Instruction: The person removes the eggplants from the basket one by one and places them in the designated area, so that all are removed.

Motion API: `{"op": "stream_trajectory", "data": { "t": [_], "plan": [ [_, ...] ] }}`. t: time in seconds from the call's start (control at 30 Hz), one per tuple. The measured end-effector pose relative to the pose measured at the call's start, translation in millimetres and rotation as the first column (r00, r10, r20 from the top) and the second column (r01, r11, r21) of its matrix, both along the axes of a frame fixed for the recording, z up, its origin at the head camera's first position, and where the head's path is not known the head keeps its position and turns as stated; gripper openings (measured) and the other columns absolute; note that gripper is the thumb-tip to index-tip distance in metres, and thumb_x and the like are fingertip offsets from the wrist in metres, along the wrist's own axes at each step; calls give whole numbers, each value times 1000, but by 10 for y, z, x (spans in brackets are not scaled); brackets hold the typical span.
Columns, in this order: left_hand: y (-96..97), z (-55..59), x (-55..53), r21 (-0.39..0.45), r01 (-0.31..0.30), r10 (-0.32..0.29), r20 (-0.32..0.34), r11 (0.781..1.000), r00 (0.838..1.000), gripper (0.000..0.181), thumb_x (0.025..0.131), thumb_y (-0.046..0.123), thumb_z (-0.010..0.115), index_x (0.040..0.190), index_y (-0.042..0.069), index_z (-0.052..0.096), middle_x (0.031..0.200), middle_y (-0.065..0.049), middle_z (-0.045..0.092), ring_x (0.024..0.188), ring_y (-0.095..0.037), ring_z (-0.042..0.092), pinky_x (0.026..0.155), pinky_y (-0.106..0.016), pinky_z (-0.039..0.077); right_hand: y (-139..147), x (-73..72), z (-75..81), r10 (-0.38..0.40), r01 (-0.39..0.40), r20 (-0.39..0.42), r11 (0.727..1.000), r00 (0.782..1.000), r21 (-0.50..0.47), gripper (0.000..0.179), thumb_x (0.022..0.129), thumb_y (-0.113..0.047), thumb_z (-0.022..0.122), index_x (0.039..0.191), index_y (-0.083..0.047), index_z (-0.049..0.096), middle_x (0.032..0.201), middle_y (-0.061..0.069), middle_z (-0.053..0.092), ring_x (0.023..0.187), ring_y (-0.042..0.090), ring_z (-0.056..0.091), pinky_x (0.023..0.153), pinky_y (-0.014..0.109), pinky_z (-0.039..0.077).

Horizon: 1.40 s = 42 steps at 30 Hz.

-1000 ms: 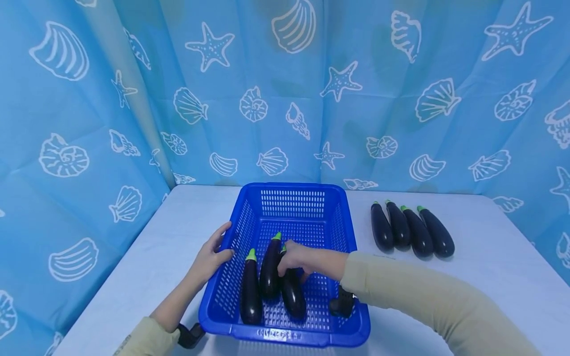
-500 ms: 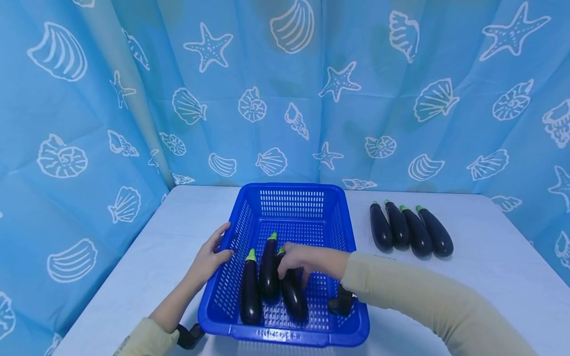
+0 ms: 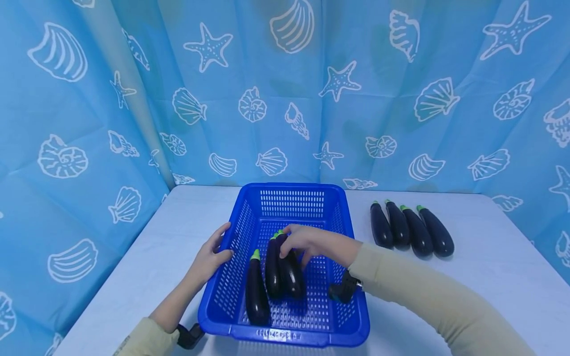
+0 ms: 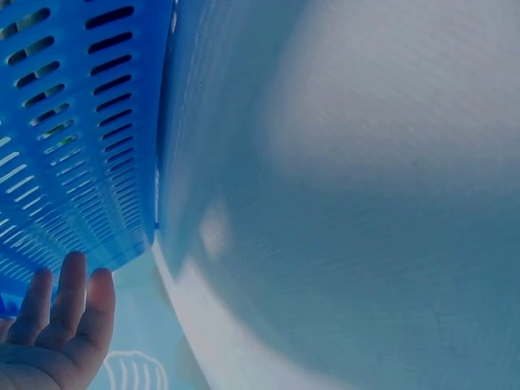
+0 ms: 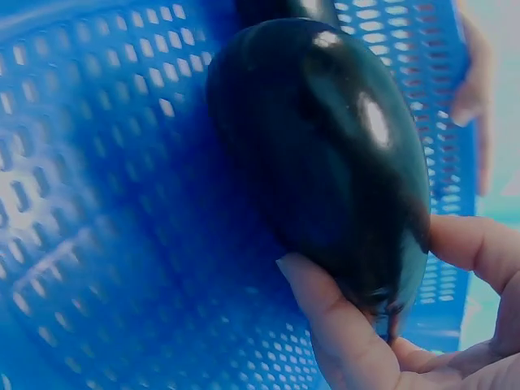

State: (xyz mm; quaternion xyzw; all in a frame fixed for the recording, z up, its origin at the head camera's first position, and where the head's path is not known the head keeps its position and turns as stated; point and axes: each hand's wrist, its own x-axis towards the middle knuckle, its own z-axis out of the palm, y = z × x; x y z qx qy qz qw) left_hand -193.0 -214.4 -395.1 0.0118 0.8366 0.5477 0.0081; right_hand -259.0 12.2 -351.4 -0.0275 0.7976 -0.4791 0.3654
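My right hand (image 3: pixel 304 241) grips a dark eggplant (image 3: pixel 292 277) inside the blue plastic basket (image 3: pixel 338 338). In the right wrist view, thumb and fingers pinch this eggplant (image 5: pixel 317 154) near its narrow end, its round end pointing away. Close along its left lies a second eggplant (image 3: pixel 272 272); a third one (image 3: pixel 257 299) lies farther left and nearer the basket's front. My left hand (image 3: pixel 211 253) touches the basket's left rim. Its extended fingers (image 4: pixel 71 296) lie against the outer slotted wall in the left wrist view.
Several eggplants (image 3: pixel 418 235) lie side by side on the white table (image 3: pixel 481 247), right of the basket. A blue curtain (image 3: pixel 294 123) with shell and starfish prints hangs behind the table and at its sides.
My right hand has moved slightly away from me with the held eggplant, bringing it up alongside the middle one. The leftmost eggplant has shifted a little right and now tilts. The left hand stays put.
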Motion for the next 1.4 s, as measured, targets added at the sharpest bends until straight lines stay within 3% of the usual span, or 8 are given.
{"op": "stream_trajectory", "data": {
  "t": [0.3,0.8,1.13,1.4],
  "plan": [
    [6,1,-4,-2,5,-5,-10,1000,1000,69,82,12,49,145,19,21,141,-23,33,115,-47,47,80,-53,50,158,-134,250,-33,32,-13,995,999,-93,67,79,-3,64,137,-11,31,125,22,46,103,38,54,67,49,55],
    [9,10,-4,15,14,-14,6,1000,1000,70,82,11,50,145,20,21,142,-24,32,116,-47,46,80,-53,50,631,-150,670,10,-31,-93,973,996,-230,75,82,-10,61,144,-12,19,133,22,40,116,40,47,84,55,49],
    [4,-2,-8,17,13,-14,9,1000,1000,70,81,10,50,145,19,22,141,-24,33,116,-48,46,81,-53,50,1172,-6,897,19,-60,-196,977,980,-203,78,84,-16,57,146,-12,11,140,24,29,122,42,38,88,55,46],
    [5,16,2,17,11,-11,11,1000,1000,70,82,11,50,145,19,21,142,-24,31,117,-48,45,80,-53,50,1597,165,812,-32,-23,-259,979,965,-205,78,86,-17,57,147,-13,9,138,25,27,114,39,45,86,52,48]
  ]
}}
